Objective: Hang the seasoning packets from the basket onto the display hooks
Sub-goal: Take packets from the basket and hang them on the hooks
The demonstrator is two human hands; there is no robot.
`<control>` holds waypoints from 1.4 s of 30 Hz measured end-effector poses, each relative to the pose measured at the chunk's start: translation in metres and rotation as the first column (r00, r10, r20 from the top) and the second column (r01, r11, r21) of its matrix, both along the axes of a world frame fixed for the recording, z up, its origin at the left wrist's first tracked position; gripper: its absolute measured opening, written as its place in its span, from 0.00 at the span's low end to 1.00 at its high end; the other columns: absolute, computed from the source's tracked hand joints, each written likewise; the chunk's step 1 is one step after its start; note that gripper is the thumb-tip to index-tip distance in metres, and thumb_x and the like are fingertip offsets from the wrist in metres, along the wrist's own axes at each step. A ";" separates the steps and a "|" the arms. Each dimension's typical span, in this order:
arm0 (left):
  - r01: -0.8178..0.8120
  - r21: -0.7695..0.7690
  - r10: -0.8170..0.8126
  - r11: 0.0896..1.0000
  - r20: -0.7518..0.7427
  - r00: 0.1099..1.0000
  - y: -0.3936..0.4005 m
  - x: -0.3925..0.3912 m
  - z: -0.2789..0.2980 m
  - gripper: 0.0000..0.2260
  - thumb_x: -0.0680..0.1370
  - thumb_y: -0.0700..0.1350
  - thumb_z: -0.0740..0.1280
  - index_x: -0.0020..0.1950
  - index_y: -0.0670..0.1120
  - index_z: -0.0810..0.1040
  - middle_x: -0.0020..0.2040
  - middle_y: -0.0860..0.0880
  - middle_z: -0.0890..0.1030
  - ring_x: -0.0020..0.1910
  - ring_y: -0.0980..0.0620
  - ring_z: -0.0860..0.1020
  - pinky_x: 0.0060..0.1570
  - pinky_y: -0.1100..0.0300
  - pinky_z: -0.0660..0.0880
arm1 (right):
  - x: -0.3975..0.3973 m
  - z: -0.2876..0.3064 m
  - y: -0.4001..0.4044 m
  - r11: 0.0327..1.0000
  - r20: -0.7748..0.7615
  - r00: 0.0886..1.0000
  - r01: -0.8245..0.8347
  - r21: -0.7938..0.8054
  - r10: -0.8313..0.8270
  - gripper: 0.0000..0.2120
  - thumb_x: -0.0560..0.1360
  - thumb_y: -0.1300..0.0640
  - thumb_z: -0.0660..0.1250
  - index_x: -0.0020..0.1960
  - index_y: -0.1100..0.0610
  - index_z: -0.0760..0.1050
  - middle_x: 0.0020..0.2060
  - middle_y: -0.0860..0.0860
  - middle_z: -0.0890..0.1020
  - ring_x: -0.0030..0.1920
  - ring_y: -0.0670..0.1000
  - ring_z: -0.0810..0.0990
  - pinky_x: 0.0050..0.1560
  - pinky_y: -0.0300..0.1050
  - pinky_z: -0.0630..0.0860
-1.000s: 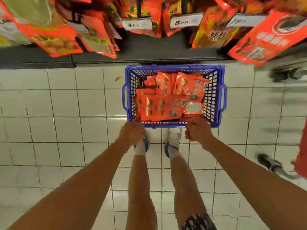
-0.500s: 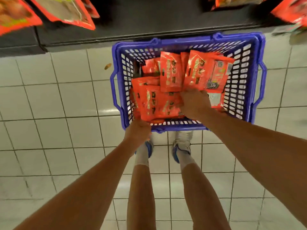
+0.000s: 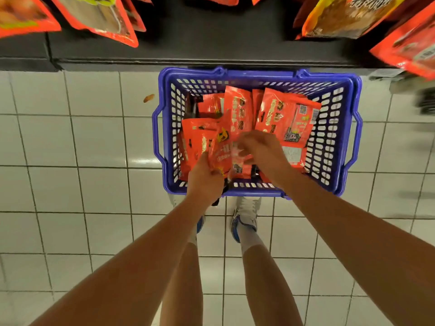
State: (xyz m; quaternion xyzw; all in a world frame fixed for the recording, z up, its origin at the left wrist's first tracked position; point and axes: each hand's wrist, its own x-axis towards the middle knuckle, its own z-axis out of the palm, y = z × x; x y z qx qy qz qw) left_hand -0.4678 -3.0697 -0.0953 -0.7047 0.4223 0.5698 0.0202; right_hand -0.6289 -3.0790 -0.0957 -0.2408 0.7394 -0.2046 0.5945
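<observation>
Nearest the camera, two bare legs stand on the white tiled floor [image 3: 70, 184], feet in white shoes with blue trim [image 3: 244, 220], toes just at the near wall of a blue plastic basket [image 3: 164, 128]. Both forearms reach forward and down over that near rim. The left hand [image 3: 204, 177] has its fingers curled round the lower edge of a red seasoning packet [image 3: 222, 151], lifting it partly above the pile; the right hand [image 3: 261, 149] lies just beside it — its fingers bent down onto the same cluster of packets, though motion blur hides exactly which one they pinch. The rest of the seasoning packets [image 3: 287, 116] lie loosely stacked inside the basket, several standing on edge toward its far side, one showing a printed back label. A small orange scrap [image 3: 148, 98] lies on the tiles left of the basket. Beyond the basket runs the dark base of the shelving [image 3: 211, 43], and above it hang rows of red and orange packets [image 3: 98, 17] — already on display at the top left and top right.
</observation>
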 end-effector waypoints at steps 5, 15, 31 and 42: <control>-0.157 0.133 0.162 0.979 -0.030 0.986 -0.013 0.025 -0.021 0.19 0.76 0.32 0.62 0.58 0.53 0.78 0.34 0.54 0.78 0.32 0.54 0.73 0.32 0.58 0.71 | -0.062 -0.085 0.006 0.748 -0.625 0.438 -0.527 0.404 0.646 0.54 0.73 0.52 0.73 0.81 0.54 0.36 0.81 0.62 0.44 0.81 0.65 0.45 0.76 0.66 0.57; -0.262 0.197 0.286 0.945 -0.106 0.952 -0.016 0.030 0.005 0.14 0.74 0.32 0.65 0.49 0.51 0.79 0.45 0.43 0.82 0.44 0.47 0.78 0.44 0.54 0.75 | -0.081 -0.077 0.017 0.929 -0.525 0.788 -0.370 0.015 0.322 0.25 0.73 0.54 0.63 0.70 0.52 0.72 0.57 0.59 0.83 0.55 0.63 0.82 0.57 0.61 0.78; -0.373 0.137 0.398 0.918 -0.300 0.867 -0.046 0.042 0.233 0.11 0.77 0.47 0.73 0.60 0.51 0.82 0.52 0.48 0.87 0.51 0.45 0.86 0.54 0.45 0.82 | -0.045 0.205 -0.010 0.946 0.276 0.907 0.282 0.157 -0.317 0.27 0.67 0.41 0.79 0.63 0.48 0.79 0.53 0.51 0.87 0.55 0.58 0.85 0.59 0.64 0.80; -0.408 -0.232 0.277 0.883 -0.444 0.852 -0.074 0.074 0.514 0.09 0.76 0.54 0.74 0.54 0.56 0.84 0.54 0.49 0.87 0.53 0.49 0.86 0.54 0.50 0.81 | -0.017 0.517 -0.049 0.869 0.098 0.989 0.144 -0.473 -0.111 0.04 0.74 0.45 0.72 0.42 0.39 0.84 0.36 0.40 0.86 0.35 0.41 0.85 0.33 0.35 0.78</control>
